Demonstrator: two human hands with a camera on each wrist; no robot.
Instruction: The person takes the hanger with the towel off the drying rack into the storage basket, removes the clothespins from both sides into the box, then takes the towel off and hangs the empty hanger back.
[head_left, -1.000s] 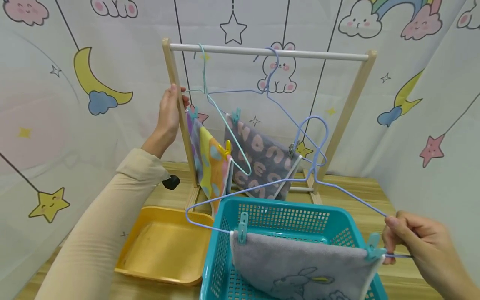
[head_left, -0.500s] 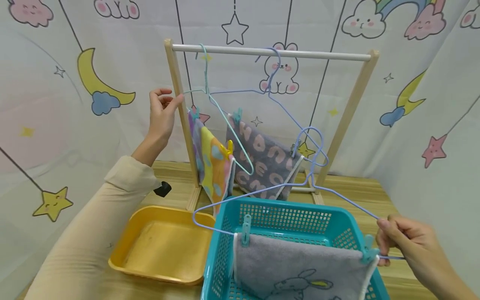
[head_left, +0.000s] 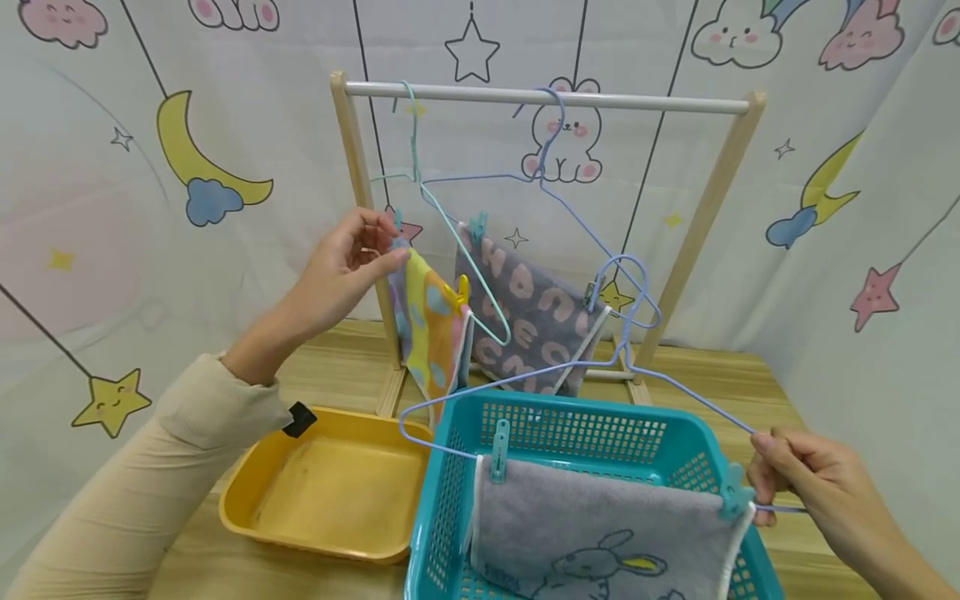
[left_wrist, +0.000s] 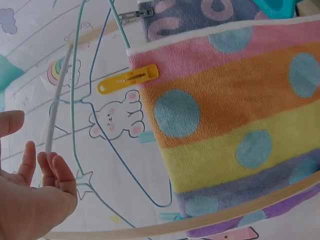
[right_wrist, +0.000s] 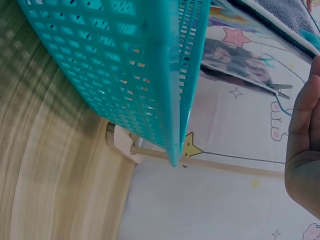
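My right hand (head_left: 813, 483) grips the right end of a purple hanger (head_left: 675, 381). A grey towel (head_left: 600, 508) with a rabbit drawing is fixed on its lower bar by two teal clothespins (head_left: 500, 450) and hangs over the teal basket (head_left: 678, 421). Up at the rack's left post, my left hand (head_left: 330, 275) has loosely bent fingers and overlaps the top corner of a striped, dotted towel (head_left: 427, 325) in the head view. The left wrist view shows that hand (left_wrist: 37, 200) with fingers apart and nothing between them. A yellow clothespin (left_wrist: 129, 79) pins that towel to a mint hanger (head_left: 457, 242).
A wooden rack with a white rail (head_left: 637, 102) stands behind the basket. Another purple hanger (head_left: 573, 218) on it carries a dark grey lettered towel (head_left: 525, 312). To the basket's left lies a yellow tray (head_left: 337, 483) on the wooden tabletop (head_left: 202, 550). A patterned curtain backs everything.
My left hand has let go of the rack's post and moved right and down to the striped towel's corner. The right hand still holds the purple hanger, shifted slightly left.
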